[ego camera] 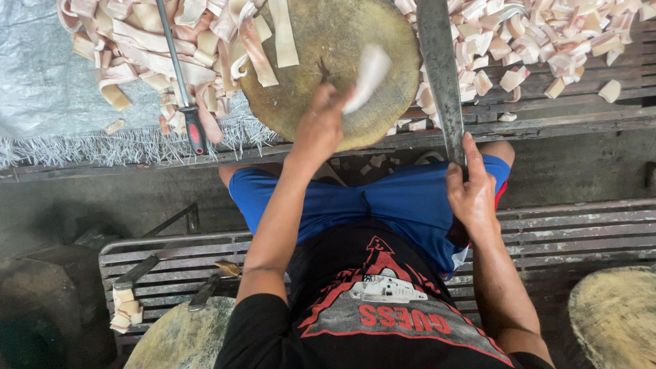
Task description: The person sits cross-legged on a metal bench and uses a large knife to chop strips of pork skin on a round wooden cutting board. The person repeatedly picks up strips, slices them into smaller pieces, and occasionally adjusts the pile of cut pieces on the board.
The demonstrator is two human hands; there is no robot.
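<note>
The pale strip [369,76] is blurred as I look down; my left hand [321,126] is closed on its near end and holds it over the near part of the round chopping block [328,61]. My right hand [471,195] sits nearer to me, over my blue shorts [383,201], fist wrapped around the handle of a long cleaver [439,68] whose blade runs away from me along the block's right edge. Under me is a slatted bench [560,229]. The block rests at the near edge of the wooden worktop [581,116]. To its left, a sharpening steel [179,75] with a red and black handle lies across a heap of long strips [150,41]. At the worktop's far right corner lie many small cut chunks [547,41].
</note>
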